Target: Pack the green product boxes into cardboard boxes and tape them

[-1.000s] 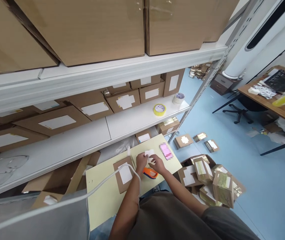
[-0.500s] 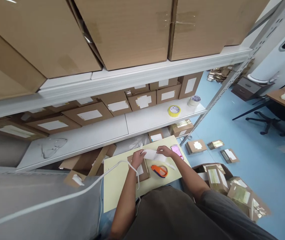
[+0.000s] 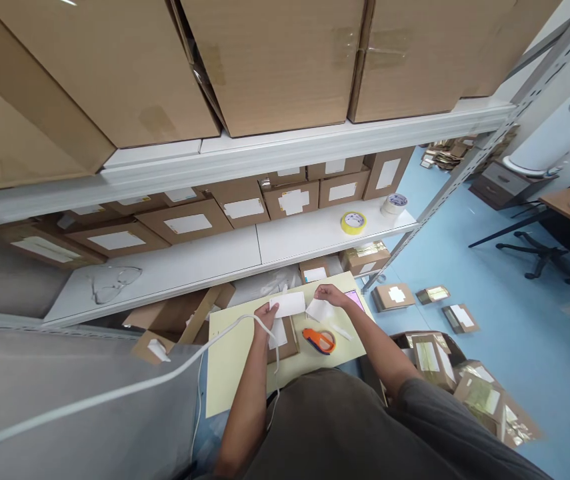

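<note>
Above the pale yellow tabletop (image 3: 235,373), my left hand (image 3: 267,316) pinches the left end of a white label (image 3: 289,304). My right hand (image 3: 331,295) is closed on a white strip of backing paper (image 3: 319,311), which hangs down towards the table. A gap shows between label and strip. Beneath my left hand lies a flat cardboard box (image 3: 291,343) with a white paper (image 3: 278,333) on top. Right of the box rests an orange and blue hand tool (image 3: 309,335) with a rounded loop. A phone (image 3: 354,300) with a pink screen lies beyond my right forearm.
A white cable (image 3: 139,381) crosses in front of my left wrist. Shelves (image 3: 205,257) ahead carry labelled boxes, a yellow tape roll (image 3: 353,223) and a white tape roll (image 3: 393,205). An open carton (image 3: 175,317) stands left; taped parcels (image 3: 429,353) fill a container at right.
The white label has come apart from the backing strip. My left hand has shifted slightly left with the label, which now faces up flat; the strip stays in my right hand.
</note>
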Demonstrator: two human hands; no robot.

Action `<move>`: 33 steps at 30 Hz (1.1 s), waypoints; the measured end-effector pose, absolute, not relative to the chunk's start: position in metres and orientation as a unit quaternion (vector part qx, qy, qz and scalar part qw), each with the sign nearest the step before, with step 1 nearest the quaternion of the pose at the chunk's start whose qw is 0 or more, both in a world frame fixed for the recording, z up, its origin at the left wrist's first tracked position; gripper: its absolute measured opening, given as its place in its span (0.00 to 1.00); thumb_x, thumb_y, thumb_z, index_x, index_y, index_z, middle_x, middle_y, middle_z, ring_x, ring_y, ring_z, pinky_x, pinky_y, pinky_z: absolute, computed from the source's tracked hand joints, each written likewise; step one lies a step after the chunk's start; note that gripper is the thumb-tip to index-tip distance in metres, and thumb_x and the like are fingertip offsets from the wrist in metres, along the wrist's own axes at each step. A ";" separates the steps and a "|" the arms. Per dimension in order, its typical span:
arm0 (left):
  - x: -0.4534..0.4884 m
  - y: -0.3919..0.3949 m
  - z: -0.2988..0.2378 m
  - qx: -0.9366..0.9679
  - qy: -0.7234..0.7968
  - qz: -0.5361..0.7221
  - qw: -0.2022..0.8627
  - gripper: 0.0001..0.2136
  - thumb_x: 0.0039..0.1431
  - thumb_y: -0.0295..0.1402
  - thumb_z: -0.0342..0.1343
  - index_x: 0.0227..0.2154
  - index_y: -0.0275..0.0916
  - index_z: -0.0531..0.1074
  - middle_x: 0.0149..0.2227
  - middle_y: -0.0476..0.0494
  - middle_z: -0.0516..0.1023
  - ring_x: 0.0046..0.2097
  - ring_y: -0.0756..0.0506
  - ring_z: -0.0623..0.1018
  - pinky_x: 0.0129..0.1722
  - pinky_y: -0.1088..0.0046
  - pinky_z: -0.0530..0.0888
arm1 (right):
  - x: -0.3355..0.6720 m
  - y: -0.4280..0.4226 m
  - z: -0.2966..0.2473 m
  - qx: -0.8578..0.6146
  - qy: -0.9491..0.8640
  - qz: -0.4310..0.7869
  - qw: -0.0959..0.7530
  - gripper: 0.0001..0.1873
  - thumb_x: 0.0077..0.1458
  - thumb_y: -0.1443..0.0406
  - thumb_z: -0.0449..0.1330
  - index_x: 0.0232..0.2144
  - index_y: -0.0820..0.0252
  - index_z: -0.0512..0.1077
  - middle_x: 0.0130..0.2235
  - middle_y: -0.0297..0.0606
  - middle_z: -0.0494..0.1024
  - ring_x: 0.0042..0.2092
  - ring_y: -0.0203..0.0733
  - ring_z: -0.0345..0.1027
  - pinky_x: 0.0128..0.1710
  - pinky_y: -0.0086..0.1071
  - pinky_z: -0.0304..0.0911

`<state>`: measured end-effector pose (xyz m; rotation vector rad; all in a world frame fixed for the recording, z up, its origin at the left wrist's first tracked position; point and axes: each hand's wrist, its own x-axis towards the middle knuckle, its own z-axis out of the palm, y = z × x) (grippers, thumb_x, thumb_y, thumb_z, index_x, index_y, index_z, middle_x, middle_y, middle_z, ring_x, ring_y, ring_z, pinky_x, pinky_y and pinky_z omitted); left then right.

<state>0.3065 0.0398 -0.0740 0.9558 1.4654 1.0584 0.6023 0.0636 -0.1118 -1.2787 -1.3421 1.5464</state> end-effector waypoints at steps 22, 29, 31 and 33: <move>0.304 0.004 -0.079 0.135 0.601 0.507 0.603 0.15 0.43 0.24 0.71 0.35 0.40 0.78 0.37 0.42 0.87 0.44 0.41 0.87 0.49 0.65 0.83 | 0.549 0.008 -0.129 -0.580 -0.602 0.414 0.360 0.17 0.62 0.61 0.66 0.53 0.55 0.83 0.57 0.49 0.84 0.60 0.56 0.77 0.65 0.53 0.69; 0.331 -0.011 -0.070 0.181 0.556 0.540 0.606 0.16 0.47 0.29 0.73 0.40 0.39 0.79 0.41 0.39 0.88 0.48 0.39 0.88 0.53 0.61 0.83 | 0.510 -0.040 -0.098 -0.468 -0.429 0.645 0.425 0.22 0.57 0.45 0.71 0.42 0.55 0.83 0.42 0.40 0.88 0.43 0.47 0.83 0.46 0.39 0.73; 0.335 -0.014 -0.066 0.193 0.540 0.550 0.608 0.18 0.46 0.32 0.74 0.41 0.38 0.79 0.42 0.38 0.89 0.47 0.39 0.87 0.52 0.61 0.82 | 0.507 -0.045 -0.088 -0.464 -0.412 0.651 0.439 0.23 0.56 0.44 0.72 0.40 0.55 0.82 0.41 0.40 0.88 0.43 0.46 0.82 0.45 0.37 0.72; 0.338 -0.016 -0.062 0.199 0.531 0.554 0.609 0.20 0.45 0.33 0.75 0.41 0.38 0.79 0.41 0.39 0.88 0.47 0.39 0.87 0.52 0.62 0.81 | 0.506 -0.048 -0.080 -0.463 -0.402 0.650 0.449 0.23 0.55 0.43 0.73 0.38 0.56 0.81 0.39 0.39 0.87 0.41 0.45 0.81 0.44 0.37 0.71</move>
